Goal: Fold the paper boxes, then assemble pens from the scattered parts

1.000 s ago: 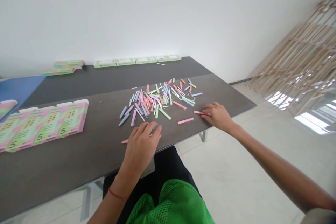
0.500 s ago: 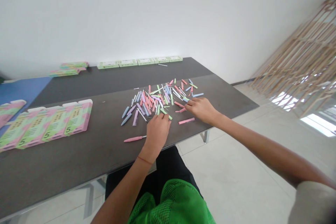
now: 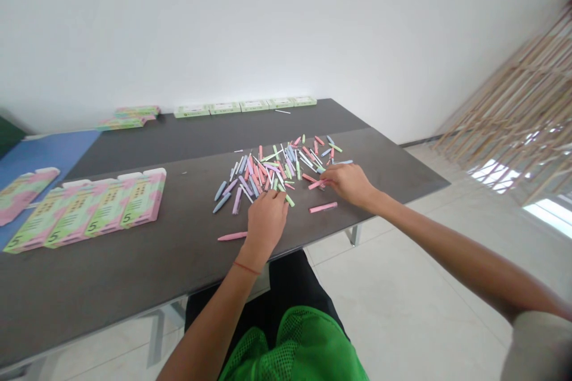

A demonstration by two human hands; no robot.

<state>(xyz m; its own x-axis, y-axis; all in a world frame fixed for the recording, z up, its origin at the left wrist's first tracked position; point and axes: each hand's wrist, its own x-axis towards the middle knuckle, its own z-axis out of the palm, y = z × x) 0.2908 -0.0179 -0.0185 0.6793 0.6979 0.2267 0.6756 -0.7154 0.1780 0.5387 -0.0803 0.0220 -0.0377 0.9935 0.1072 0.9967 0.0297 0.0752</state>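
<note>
A loose pile of pen parts (image 3: 268,171) in pink, green, blue and purple, mixed with thin white refills, lies on the dark table. My right hand (image 3: 348,183) is at the pile's right side, its fingertips pinching a pink pen part (image 3: 316,184). At the near edge of the pile, my left hand (image 3: 267,219) is closed with the fingers curled downward beside a green pen part (image 3: 288,197); what its fingertips hold is hidden. A pink pen barrel (image 3: 232,236) lies left of that hand. Between the hands and nearer the table edge is a pink cap-like piece (image 3: 323,207).
Several open pink-and-green cartons (image 3: 105,208) lie in a row at left. Green boxes (image 3: 224,108) line the wall side, beside a small stack of cartons (image 3: 134,115). A blue mat (image 3: 67,146) covers the far left. The table's edge (image 3: 402,197) runs close on the right.
My right hand has gone from a blue-green piece to a pink pen part and pinches it. My left hand stays almost in place. The view has shifted slightly.
</note>
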